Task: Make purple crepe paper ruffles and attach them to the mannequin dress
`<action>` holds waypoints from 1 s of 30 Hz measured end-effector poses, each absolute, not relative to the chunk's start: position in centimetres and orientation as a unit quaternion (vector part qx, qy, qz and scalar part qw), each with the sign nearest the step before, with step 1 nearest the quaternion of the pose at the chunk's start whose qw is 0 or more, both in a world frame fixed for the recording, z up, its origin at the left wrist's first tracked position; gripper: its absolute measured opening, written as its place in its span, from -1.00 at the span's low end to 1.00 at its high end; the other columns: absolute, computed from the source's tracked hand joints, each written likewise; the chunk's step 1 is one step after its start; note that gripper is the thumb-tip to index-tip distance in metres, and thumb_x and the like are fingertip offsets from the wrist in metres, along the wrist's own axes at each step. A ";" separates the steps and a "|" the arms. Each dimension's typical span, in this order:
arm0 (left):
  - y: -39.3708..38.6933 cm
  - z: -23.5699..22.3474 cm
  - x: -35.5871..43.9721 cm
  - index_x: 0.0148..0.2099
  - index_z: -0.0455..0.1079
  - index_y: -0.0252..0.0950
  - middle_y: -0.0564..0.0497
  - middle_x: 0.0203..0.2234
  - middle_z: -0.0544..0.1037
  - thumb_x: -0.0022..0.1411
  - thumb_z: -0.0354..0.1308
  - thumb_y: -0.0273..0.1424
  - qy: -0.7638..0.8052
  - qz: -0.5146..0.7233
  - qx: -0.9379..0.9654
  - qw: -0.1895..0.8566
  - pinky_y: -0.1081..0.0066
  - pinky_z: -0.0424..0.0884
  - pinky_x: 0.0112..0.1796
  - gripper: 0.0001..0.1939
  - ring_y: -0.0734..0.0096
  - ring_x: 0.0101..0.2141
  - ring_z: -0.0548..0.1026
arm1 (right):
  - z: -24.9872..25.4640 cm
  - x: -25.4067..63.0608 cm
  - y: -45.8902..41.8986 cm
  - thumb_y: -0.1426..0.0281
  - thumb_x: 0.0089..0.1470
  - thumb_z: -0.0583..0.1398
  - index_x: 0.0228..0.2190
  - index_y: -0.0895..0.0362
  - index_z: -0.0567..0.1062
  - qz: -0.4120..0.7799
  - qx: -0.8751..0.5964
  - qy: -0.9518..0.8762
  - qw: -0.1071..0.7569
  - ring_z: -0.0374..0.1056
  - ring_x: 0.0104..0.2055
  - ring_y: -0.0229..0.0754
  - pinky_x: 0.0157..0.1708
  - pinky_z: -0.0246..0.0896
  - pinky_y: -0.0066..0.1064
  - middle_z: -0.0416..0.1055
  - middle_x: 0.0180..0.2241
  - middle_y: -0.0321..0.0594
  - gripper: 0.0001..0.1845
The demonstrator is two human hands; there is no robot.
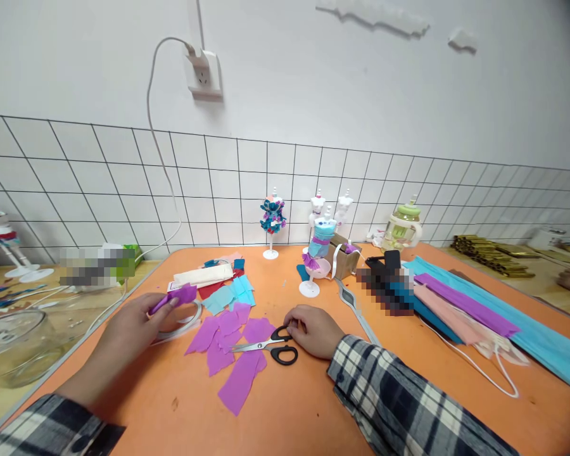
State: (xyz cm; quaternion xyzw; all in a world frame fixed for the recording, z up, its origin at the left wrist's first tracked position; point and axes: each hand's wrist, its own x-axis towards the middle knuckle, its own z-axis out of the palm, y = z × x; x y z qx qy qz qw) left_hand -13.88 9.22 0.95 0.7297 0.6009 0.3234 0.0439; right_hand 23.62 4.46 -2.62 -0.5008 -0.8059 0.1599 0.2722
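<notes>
My left hand [140, 322], raised at the left of the orange table, pinches a folded strip of purple crepe paper [184, 294] between thumb and fingers. My right hand [314, 330] rests near the middle with its fingers curled at the upper loop of black-handled scissors [284, 355]. The blades lie slightly parted over cut purple crepe paper pieces [238, 383], pointing left. Beside my left hand is a white ring-shaped roll [192, 320]. Light blue pieces [221, 297] lie behind the purple ones.
Small dress-form stands, one with teal flowers [272, 216] and one in blue and purple [322, 244], stand at the back. A brown box [344, 256] and a green-lidded bottle [403, 227] are to their right. Long paper strips [470, 304] cover the right side; a glass bowl [16, 348] stands left.
</notes>
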 end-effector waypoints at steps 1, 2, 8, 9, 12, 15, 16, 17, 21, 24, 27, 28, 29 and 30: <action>8.7 1.2 -13.3 -0.17 0.53 -0.18 0.00 -0.25 0.63 0.28 0.01 -0.07 0.580 0.344 0.738 0.017 0.32 0.43 -0.31 -0.63 0.09 -0.22 0.56 | -2.4 23.6 4.3 0.49 0.06 0.18 -0.23 0.12 0.51 0.151 -0.505 -0.801 0.283 0.35 -0.27 -0.21 -0.27 0.15 -0.41 0.45 -0.31 -0.24 -0.80; 8.1 1.4 -12.4 -0.18 0.53 -0.17 -0.03 -0.19 0.61 0.29 0.01 -0.11 0.544 0.362 0.757 -0.004 0.28 0.43 -0.23 -0.66 0.09 -0.17 0.53 | -2.2 23.6 4.1 0.45 0.08 0.18 -0.17 0.12 0.49 0.140 -0.506 -0.797 0.298 0.34 -0.23 -0.18 -0.22 0.16 -0.38 0.45 -0.28 -0.22 -0.77; 3.3 0.8 -5.6 -0.24 0.50 -0.15 0.00 -0.37 0.61 0.30 0.04 -0.39 0.326 0.361 0.871 0.068 0.35 0.44 -0.24 -0.80 0.30 -0.30 0.53 | -1.4 21.3 2.1 0.18 -0.12 0.38 0.22 -0.03 0.16 0.241 -0.408 -0.783 0.404 0.32 -0.30 -0.23 -0.26 0.29 -0.35 0.32 0.11 -0.12 -0.08; 2.7 0.7 -4.8 -0.23 0.50 -0.15 0.01 -0.37 0.61 0.29 0.05 -0.41 0.302 0.360 0.880 0.077 0.37 0.44 -0.24 -0.82 0.31 -0.30 0.53 | -1.4 20.7 1.8 0.19 -0.13 0.38 0.21 -0.05 0.17 0.269 -0.393 -0.779 0.408 0.32 -0.31 -0.24 -0.29 0.30 -0.37 0.33 0.10 -0.13 -0.09; 2.0 0.4 -3.9 -0.29 0.47 -0.19 0.04 -0.44 0.58 0.29 0.07 -0.39 0.301 0.344 0.883 0.110 0.44 0.42 -0.33 -0.85 0.36 -0.38 0.52 | -1.5 19.6 1.5 0.28 -0.01 0.31 -0.14 0.04 0.51 0.295 -0.369 -0.776 0.418 0.33 -0.32 -0.23 -0.31 0.26 -0.42 0.49 -0.21 -0.22 -0.66; 2.2 0.2 -4.0 -0.46 0.37 -0.23 0.10 -0.60 0.46 0.31 0.06 -0.26 0.362 0.327 0.860 0.149 0.49 0.33 -0.49 -0.71 0.44 -0.55 0.42 | -1.6 19.2 1.4 0.28 -0.01 0.30 -0.31 0.10 0.54 0.344 -0.366 -0.754 0.422 0.29 -0.40 -0.26 -0.41 0.20 -0.47 0.46 -0.36 -0.25 -0.81; 2.2 0.0 -3.9 -0.50 0.32 -0.24 0.12 -0.64 0.41 0.31 0.04 -0.22 0.383 0.325 0.850 0.162 0.50 0.30 -0.52 -0.65 0.45 -0.58 0.38 | -1.7 19.1 1.3 0.27 -0.03 0.32 -0.23 0.09 0.53 0.374 -0.362 -0.746 0.415 0.26 -0.42 -0.28 -0.45 0.18 -0.49 0.47 -0.33 -0.25 -0.72; 2.2 -0.2 -3.8 -0.53 0.29 -0.24 0.13 -0.67 0.37 0.31 0.02 -0.19 0.400 0.323 0.840 0.176 0.50 0.29 -0.54 -0.60 0.46 -0.60 0.36 | -1.7 18.9 1.2 0.26 -0.06 0.34 -0.15 0.08 0.50 0.402 -0.354 -0.741 0.406 0.24 -0.44 -0.30 -0.48 0.15 -0.51 0.47 -0.29 -0.25 -0.61; 1.8 -0.8 -2.7 -0.51 0.32 -0.24 0.11 -0.65 0.40 0.32 -0.04 -0.09 0.442 0.322 0.811 0.206 0.48 0.32 -0.54 -0.55 0.42 -0.58 0.39 | -1.7 17.3 0.7 0.33 -0.10 0.35 -0.14 0.08 0.44 0.419 -0.371 -0.717 0.416 0.18 -0.50 -0.35 -0.51 0.10 -0.53 0.41 -0.36 -0.36 -0.57; 2.7 -0.4 -3.7 -0.17 0.44 -0.22 0.00 -0.37 0.59 0.32 -0.05 -0.07 0.451 0.342 0.805 0.180 0.41 0.45 -0.37 -0.62 0.29 -0.37 0.54 | -0.4 16.2 2.4 0.42 -0.02 0.23 -0.26 0.09 0.42 0.344 -0.438 -0.711 0.429 0.17 -0.53 -0.34 -0.50 0.09 -0.51 0.31 -0.49 -0.42 -0.79; 5.4 1.1 -7.9 0.07 0.39 -0.17 -0.08 -0.04 0.57 0.32 -0.02 -0.11 0.480 0.316 0.817 0.056 0.26 0.40 -0.07 -0.60 0.13 -0.06 0.50 | 1.3 16.1 6.4 0.43 0.08 0.13 -0.27 0.09 0.40 0.172 -0.529 -0.706 0.439 0.26 -0.41 -0.26 -0.36 0.17 -0.44 0.33 -0.43 -0.36 -0.88; 6.5 1.6 -9.7 -0.03 0.46 -0.16 -0.08 -0.08 0.58 0.30 -0.01 -0.09 0.487 0.287 0.825 0.004 0.18 0.35 0.00 -0.62 0.07 -0.03 0.47 | 1.6 16.2 7.8 0.44 0.07 0.14 -0.27 0.10 0.40 0.158 -0.533 -0.709 0.433 0.28 -0.35 -0.22 -0.31 0.19 -0.41 0.34 -0.38 -0.32 -0.87; 7.5 2.1 -11.6 -0.13 0.51 -0.15 -0.08 -0.13 0.60 0.29 -0.02 -0.07 0.489 0.258 0.833 -0.030 0.15 0.33 0.00 -0.62 0.04 -0.05 0.48 | 1.8 16.2 9.2 0.43 0.05 0.17 -0.27 0.11 0.41 0.152 -0.535 -0.712 0.428 0.30 -0.29 -0.18 -0.27 0.20 -0.37 0.36 -0.33 -0.27 -0.85; 8.4 2.5 -13.3 -0.14 0.52 -0.14 -0.06 -0.15 0.61 0.28 -0.01 -0.06 0.494 0.232 0.837 -0.038 0.17 0.33 -0.02 -0.62 0.05 -0.06 0.48 | 1.7 16.3 10.3 0.39 0.01 0.23 -0.22 0.12 0.41 0.149 -0.534 -0.719 0.420 0.31 -0.23 -0.13 -0.23 0.22 -0.33 0.37 -0.27 -0.22 -0.77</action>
